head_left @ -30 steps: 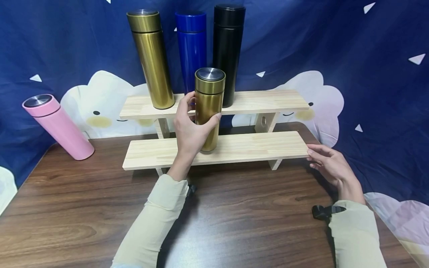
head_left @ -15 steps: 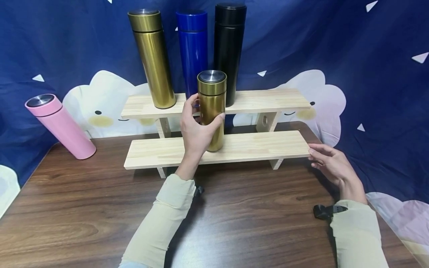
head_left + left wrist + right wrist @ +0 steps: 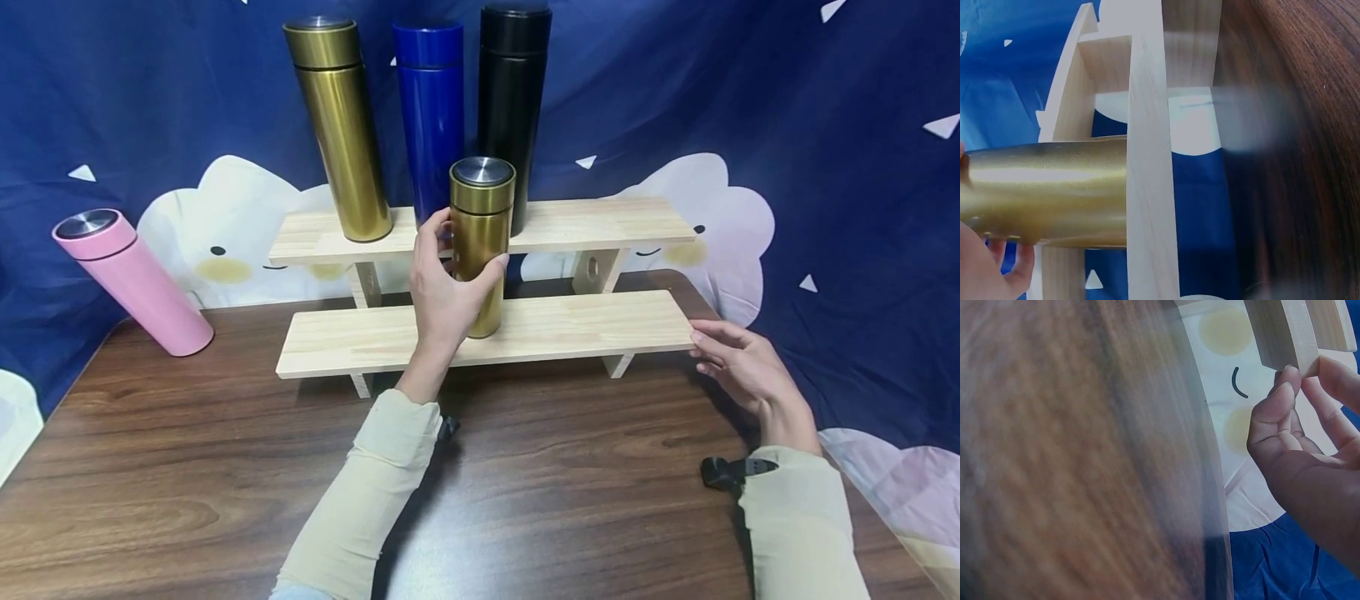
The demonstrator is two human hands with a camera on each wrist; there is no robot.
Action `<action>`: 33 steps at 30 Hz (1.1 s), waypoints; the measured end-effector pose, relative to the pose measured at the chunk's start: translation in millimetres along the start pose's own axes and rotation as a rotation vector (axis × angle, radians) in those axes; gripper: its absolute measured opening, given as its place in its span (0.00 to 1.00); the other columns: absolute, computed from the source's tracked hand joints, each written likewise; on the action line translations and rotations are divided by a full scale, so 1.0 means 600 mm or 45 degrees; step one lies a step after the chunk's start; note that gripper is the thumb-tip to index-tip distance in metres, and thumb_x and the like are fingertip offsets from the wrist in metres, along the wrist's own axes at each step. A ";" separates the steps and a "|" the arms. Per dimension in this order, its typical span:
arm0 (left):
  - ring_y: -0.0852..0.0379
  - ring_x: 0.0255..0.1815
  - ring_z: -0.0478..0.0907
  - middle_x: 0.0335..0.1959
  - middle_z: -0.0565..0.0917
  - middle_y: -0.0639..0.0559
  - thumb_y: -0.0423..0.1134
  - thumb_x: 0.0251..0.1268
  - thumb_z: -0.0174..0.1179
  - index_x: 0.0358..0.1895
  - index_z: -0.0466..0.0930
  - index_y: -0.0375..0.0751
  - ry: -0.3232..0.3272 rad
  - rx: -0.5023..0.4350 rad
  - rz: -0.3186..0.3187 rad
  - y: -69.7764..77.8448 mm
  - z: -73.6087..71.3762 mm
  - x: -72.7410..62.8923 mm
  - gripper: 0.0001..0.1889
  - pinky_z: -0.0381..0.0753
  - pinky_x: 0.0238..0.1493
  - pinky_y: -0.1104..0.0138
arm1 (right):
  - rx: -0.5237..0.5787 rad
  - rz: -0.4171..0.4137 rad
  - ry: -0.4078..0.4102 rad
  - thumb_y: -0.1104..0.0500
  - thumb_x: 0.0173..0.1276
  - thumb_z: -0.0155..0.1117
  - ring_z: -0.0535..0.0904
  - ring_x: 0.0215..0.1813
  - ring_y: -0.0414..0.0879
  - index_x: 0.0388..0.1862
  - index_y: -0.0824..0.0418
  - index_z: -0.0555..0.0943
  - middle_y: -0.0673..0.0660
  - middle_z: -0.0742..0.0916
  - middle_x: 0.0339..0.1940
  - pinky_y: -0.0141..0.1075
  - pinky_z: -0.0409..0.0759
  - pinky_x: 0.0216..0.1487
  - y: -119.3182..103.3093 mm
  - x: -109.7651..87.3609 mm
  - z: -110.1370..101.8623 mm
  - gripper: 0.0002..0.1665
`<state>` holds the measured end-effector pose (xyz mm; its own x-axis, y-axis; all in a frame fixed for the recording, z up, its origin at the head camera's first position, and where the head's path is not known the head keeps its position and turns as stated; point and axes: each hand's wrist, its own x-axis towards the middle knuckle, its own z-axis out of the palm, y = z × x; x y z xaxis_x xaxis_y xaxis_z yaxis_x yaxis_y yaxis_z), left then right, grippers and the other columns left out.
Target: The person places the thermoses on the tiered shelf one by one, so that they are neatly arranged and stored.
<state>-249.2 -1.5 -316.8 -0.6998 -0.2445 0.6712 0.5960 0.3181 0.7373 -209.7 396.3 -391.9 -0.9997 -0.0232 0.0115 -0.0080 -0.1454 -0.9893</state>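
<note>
My left hand grips a short gold thermos bottle with a silver-topped lid, thumb on its right side, other fingers behind it. The bottle stands upright at the middle of the lower board of a two-tier wooden shelf. In the left wrist view the gold bottle meets the board's edge, its base hidden behind that edge. At the shelf's right end, my right hand pinches the corner of the lower board between thumb and fingers, seen close up in the right wrist view as fingertips at the board's end.
On the upper board stand a tall gold bottle, a blue bottle and a black bottle. A pink bottle stands on the brown table at left. Behind hangs a blue cloud-patterned curtain.
My left hand has shifted the short gold bottle slightly to the right along the lower board, mostly in the first half second. The right hand stays at the board's corner.
</note>
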 end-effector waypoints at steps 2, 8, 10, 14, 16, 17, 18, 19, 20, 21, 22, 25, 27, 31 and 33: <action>0.54 0.52 0.77 0.57 0.78 0.47 0.45 0.50 0.78 0.68 0.70 0.39 -0.010 0.009 -0.006 0.001 -0.001 0.001 0.41 0.81 0.46 0.61 | 0.001 -0.001 0.000 0.68 0.72 0.64 0.83 0.35 0.40 0.45 0.53 0.89 0.49 0.88 0.35 0.29 0.82 0.34 -0.002 0.001 0.000 0.13; 0.54 0.53 0.77 0.55 0.78 0.46 0.44 0.50 0.78 0.68 0.69 0.40 -0.033 -0.030 -0.016 0.003 -0.009 0.000 0.40 0.82 0.48 0.59 | -0.009 0.004 -0.001 0.68 0.72 0.64 0.83 0.36 0.39 0.45 0.53 0.89 0.49 0.88 0.36 0.29 0.82 0.34 -0.003 0.001 0.000 0.13; 0.54 0.52 0.77 0.54 0.78 0.46 0.44 0.51 0.77 0.67 0.70 0.40 -0.031 -0.032 -0.009 0.004 -0.012 0.000 0.39 0.81 0.48 0.59 | -0.014 0.005 0.001 0.68 0.72 0.64 0.83 0.36 0.39 0.45 0.53 0.89 0.49 0.88 0.36 0.29 0.82 0.34 -0.003 0.002 0.000 0.13; 0.54 0.52 0.77 0.55 0.79 0.46 0.44 0.52 0.76 0.66 0.72 0.39 -0.022 -0.031 0.024 0.004 -0.016 0.001 0.37 0.81 0.48 0.59 | -0.022 0.007 0.011 0.68 0.72 0.64 0.83 0.36 0.39 0.45 0.53 0.89 0.49 0.88 0.36 0.29 0.82 0.34 -0.006 0.002 0.000 0.13; 0.53 0.52 0.77 0.55 0.79 0.45 0.43 0.54 0.76 0.66 0.72 0.38 -0.016 -0.034 0.052 0.003 -0.018 0.001 0.36 0.80 0.49 0.58 | -0.024 0.008 0.012 0.68 0.72 0.64 0.83 0.36 0.39 0.45 0.53 0.89 0.49 0.88 0.36 0.29 0.82 0.34 -0.007 0.003 0.000 0.13; 0.52 0.53 0.77 0.55 0.79 0.44 0.43 0.54 0.75 0.65 0.72 0.37 -0.013 -0.035 0.066 0.002 -0.020 0.002 0.35 0.80 0.49 0.57 | -0.024 0.008 0.012 0.68 0.72 0.64 0.83 0.36 0.39 0.46 0.53 0.89 0.49 0.88 0.36 0.29 0.82 0.34 -0.008 0.002 0.000 0.13; 0.51 0.53 0.77 0.55 0.79 0.43 0.43 0.55 0.75 0.65 0.73 0.36 -0.011 -0.037 0.083 0.001 -0.023 0.002 0.35 0.80 0.49 0.56 | -0.024 0.009 0.011 0.68 0.72 0.64 0.83 0.36 0.39 0.46 0.53 0.89 0.49 0.88 0.36 0.29 0.82 0.34 -0.009 0.002 -0.001 0.13; 0.51 0.53 0.77 0.55 0.79 0.42 0.43 0.56 0.75 0.65 0.73 0.35 -0.010 -0.032 0.095 0.000 -0.027 0.002 0.34 0.80 0.49 0.55 | -0.023 0.010 0.010 0.68 0.72 0.64 0.83 0.36 0.39 0.46 0.52 0.89 0.49 0.88 0.36 0.29 0.82 0.34 -0.009 0.002 -0.002 0.13; 0.50 0.53 0.77 0.54 0.79 0.41 0.43 0.57 0.74 0.64 0.73 0.34 -0.011 -0.031 0.105 -0.001 -0.031 0.001 0.33 0.80 0.49 0.54 | -0.028 0.011 0.011 0.68 0.72 0.64 0.83 0.36 0.39 0.46 0.52 0.89 0.48 0.88 0.36 0.29 0.82 0.34 -0.009 0.001 -0.003 0.13; 0.49 0.53 0.77 0.54 0.80 0.39 0.42 0.57 0.74 0.64 0.73 0.33 -0.012 -0.029 0.113 -0.002 -0.037 0.000 0.33 0.80 0.49 0.54 | -0.036 0.014 0.014 0.68 0.72 0.64 0.83 0.35 0.39 0.45 0.51 0.89 0.48 0.88 0.36 0.29 0.82 0.34 -0.009 0.000 -0.004 0.13; 0.47 0.53 0.77 0.54 0.80 0.38 0.42 0.58 0.74 0.63 0.74 0.33 -0.012 -0.030 0.120 -0.004 -0.042 0.000 0.32 0.80 0.49 0.53 | -0.042 0.017 0.013 0.67 0.72 0.64 0.83 0.36 0.39 0.45 0.51 0.89 0.48 0.88 0.36 0.29 0.82 0.34 -0.009 -0.001 -0.005 0.14; 0.45 0.52 0.78 0.52 0.81 0.38 0.41 0.58 0.73 0.62 0.75 0.32 -0.003 -0.022 0.136 -0.012 -0.061 -0.002 0.30 0.80 0.48 0.50 | -0.062 0.021 0.010 0.67 0.72 0.63 0.83 0.36 0.39 0.45 0.50 0.89 0.47 0.88 0.36 0.29 0.82 0.34 -0.007 -0.003 -0.008 0.14; 0.45 0.51 0.79 0.52 0.81 0.39 0.40 0.58 0.73 0.61 0.76 0.33 0.014 -0.017 0.139 -0.019 -0.074 -0.003 0.28 0.80 0.48 0.50 | -0.059 0.019 0.001 0.67 0.73 0.63 0.83 0.36 0.39 0.46 0.51 0.89 0.47 0.88 0.37 0.29 0.82 0.35 -0.005 -0.002 -0.008 0.14; 0.47 0.50 0.80 0.50 0.82 0.41 0.40 0.58 0.73 0.59 0.79 0.36 0.045 0.005 0.132 -0.032 -0.097 -0.003 0.25 0.80 0.47 0.52 | -0.033 0.010 -0.015 0.68 0.73 0.62 0.82 0.37 0.39 0.47 0.52 0.89 0.48 0.88 0.37 0.29 0.82 0.35 -0.003 -0.001 -0.006 0.14; 0.46 0.49 0.80 0.49 0.83 0.40 0.40 0.59 0.73 0.58 0.80 0.37 0.052 0.015 0.133 -0.038 -0.106 -0.001 0.24 0.79 0.47 0.54 | -0.024 0.010 -0.017 0.69 0.73 0.62 0.83 0.37 0.39 0.46 0.52 0.89 0.48 0.88 0.37 0.30 0.82 0.35 -0.004 0.000 -0.004 0.14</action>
<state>-237.4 -66.9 -329.2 -0.6174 -0.2469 0.7469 0.6597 0.3547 0.6626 -209.8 399.1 -390.2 -0.9993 -0.0378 0.0056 -0.0008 -0.1266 -0.9920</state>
